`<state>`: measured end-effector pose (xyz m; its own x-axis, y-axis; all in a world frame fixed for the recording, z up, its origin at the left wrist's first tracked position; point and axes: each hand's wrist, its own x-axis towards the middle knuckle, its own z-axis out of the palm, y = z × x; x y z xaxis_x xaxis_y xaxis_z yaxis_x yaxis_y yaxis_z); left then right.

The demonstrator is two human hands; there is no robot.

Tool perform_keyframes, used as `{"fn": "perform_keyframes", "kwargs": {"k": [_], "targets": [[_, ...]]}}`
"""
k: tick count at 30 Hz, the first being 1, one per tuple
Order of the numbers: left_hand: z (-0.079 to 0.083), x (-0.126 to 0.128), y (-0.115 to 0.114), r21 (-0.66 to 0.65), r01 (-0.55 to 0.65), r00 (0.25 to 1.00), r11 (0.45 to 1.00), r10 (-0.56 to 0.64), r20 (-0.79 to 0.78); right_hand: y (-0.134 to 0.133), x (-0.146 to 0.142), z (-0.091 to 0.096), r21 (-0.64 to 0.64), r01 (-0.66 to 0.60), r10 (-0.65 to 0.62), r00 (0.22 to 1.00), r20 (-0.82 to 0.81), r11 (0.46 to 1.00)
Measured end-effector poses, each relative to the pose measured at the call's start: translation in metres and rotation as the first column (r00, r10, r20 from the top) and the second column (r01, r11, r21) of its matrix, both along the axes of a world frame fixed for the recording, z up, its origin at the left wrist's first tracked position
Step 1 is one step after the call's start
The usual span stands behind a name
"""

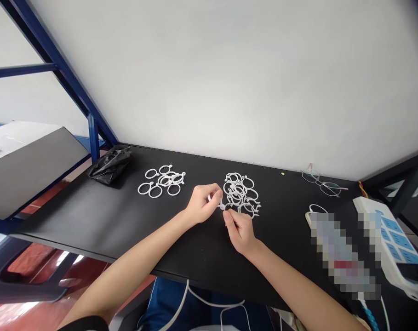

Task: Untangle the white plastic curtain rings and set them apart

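My left hand [205,202] is closed around a white curtain ring [221,205], whose small eyelet end sticks out toward the right. My right hand [239,228] is closed too, its thumb and finger pinched at that eyelet end; what lies inside the pinch is mostly hidden. Just behind my right hand lies a pile of white rings [237,189], several showing open ends. Farther left on the black table [126,220] is a looser group of white rings [167,180] with small eyelets.
A crumpled black plastic bag [111,165] lies at the back left. On the right are eyeglasses [321,183], a blurred phone with a cable [343,257] and a white power strip [395,243]. A white wall rises behind the table; a blue metal frame [65,73] slopes down at left.
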<state>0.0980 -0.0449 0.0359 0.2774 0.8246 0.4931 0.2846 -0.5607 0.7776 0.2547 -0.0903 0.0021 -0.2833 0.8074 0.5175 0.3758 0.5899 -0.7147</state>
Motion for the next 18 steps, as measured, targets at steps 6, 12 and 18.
{"fn": "perform_keyframes", "kwargs": {"k": [6, 12, 18], "targets": [[-0.003, -0.014, 0.014, 0.104, -0.012, 0.988, 0.995, 0.027, -0.151, 0.002, 0.000, 0.000, -0.024, -0.031, 0.031, 1.000, -0.004, 0.999], [-0.012, -0.043, 0.044, 0.134, -0.208, 0.885, 0.969, 0.245, -0.396, 0.002, 0.002, -0.002, -0.047, -0.030, 0.029, 0.999, -0.014, 0.998], [-0.020, -0.061, 0.061, 0.076, -0.262, 0.833, 0.962, 0.265, -0.486, 0.004, 0.001, -0.005, -0.050, -0.055, 0.052, 0.998, -0.045, 0.997]]}}
